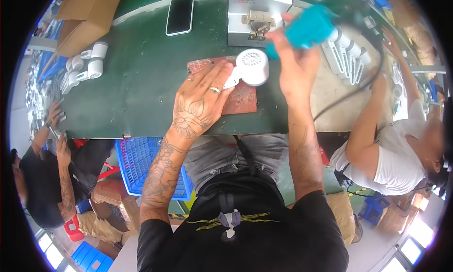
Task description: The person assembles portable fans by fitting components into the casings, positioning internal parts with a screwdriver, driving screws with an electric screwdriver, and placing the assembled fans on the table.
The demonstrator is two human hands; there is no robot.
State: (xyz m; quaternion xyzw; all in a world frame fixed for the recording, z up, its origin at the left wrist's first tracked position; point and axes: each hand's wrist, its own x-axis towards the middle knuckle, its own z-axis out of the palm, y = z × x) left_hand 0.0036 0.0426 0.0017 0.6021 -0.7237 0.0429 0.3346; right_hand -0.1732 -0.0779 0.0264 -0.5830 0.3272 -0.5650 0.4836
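My left hand (198, 97) is closed around the handle of a white handheld fan (252, 66), holding it down on a reddish worn pad (243, 102). The fan's round head, with its slotted grille facing up, sticks out to the right past my fingers. My right hand (297, 66) is wrapped round a teal power tool (309, 27), which looks like an electric screwdriver and is smeared by motion. Its narrow nose points left, above and right of the fan head, apart from it. Behind the tool stands a silver box-shaped machine (238, 24) with a metal mechanism on its front.
A phone (180, 15) lies at the back of the green table (141, 92). White fan parts (96, 59) sit at left by a cardboard box (85, 17); more fans (347, 59) line the right. A black cable (347, 96) crosses there. Co-workers sit on both sides.
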